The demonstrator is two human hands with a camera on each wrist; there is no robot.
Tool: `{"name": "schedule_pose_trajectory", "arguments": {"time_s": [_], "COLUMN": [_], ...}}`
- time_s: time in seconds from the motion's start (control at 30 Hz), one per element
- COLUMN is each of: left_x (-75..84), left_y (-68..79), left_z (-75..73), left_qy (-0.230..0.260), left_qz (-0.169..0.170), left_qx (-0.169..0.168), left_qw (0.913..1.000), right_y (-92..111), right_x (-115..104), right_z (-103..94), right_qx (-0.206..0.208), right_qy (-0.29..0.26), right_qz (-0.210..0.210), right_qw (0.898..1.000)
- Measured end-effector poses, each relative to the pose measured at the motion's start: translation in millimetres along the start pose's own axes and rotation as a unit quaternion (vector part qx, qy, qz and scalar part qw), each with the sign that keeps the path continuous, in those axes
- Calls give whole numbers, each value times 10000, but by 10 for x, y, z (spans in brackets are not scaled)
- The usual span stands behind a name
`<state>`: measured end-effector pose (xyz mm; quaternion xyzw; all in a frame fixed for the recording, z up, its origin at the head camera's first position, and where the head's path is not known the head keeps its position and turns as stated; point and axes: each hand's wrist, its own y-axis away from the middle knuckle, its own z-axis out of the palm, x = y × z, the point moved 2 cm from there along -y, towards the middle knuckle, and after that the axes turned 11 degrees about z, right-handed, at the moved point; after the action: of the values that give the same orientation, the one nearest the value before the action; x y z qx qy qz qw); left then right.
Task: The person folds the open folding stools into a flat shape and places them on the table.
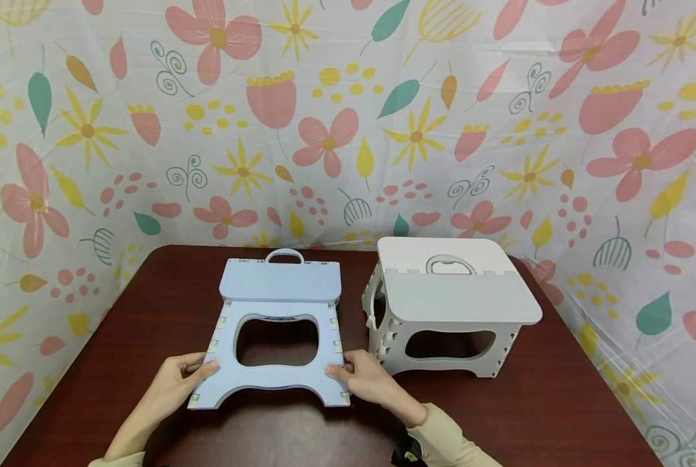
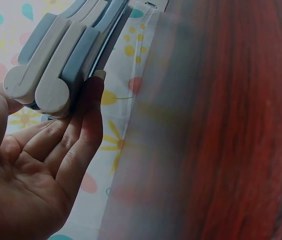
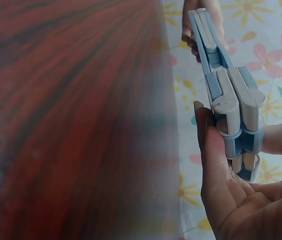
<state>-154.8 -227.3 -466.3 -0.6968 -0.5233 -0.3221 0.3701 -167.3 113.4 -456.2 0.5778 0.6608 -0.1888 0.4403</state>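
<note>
At the left, the person's left grip [image 1: 175, 384] grasps the near left edge of the blue folding stool [image 1: 280, 285], thumb on the upper face and fingers underneath. The stool is folded flat, its handle [image 1: 285, 253] pointing away from the person, and its near end looks raised above the tabletop [image 1: 143, 324]. The right grip [image 1: 372, 377] clasps the opposite edge in the same way. Just beyond it, the white stool [image 1: 458, 295] stands open on its legs. The step in hand seems to be handling the folded stool before it is opened; unfolding would probably call for steadying one side and drawing the leg panels apart.
</note>
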Motion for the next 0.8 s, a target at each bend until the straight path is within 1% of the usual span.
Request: {"name": "schedule_pose_trajectory", "arguments": {"time_s": [0.33, 0.43, 0.57, 0.8], "left_x": [-28, -25, -23, -29], "left_y": [-4, -17, -20, -8], "left_z": [16, 13, 9, 10], "left_qy": [271, 145, 25, 85], "left_qz": [32, 34, -75, -117], "left_qx": [-48, -45, -105, -205], "left_qw": [9996, 9999, 9999, 9997], "right_y": [-5, -12, -15, -16], "right_x": [2, 7, 19, 28], "right_z": [14, 12, 19, 29], "right_qx": [-10, -4, -38, -43], "right_qy": [111, 118, 55, 40], "right_qz": [21, 42, 92, 102], "right_qw": [9999, 9999, 9999, 9999]}}
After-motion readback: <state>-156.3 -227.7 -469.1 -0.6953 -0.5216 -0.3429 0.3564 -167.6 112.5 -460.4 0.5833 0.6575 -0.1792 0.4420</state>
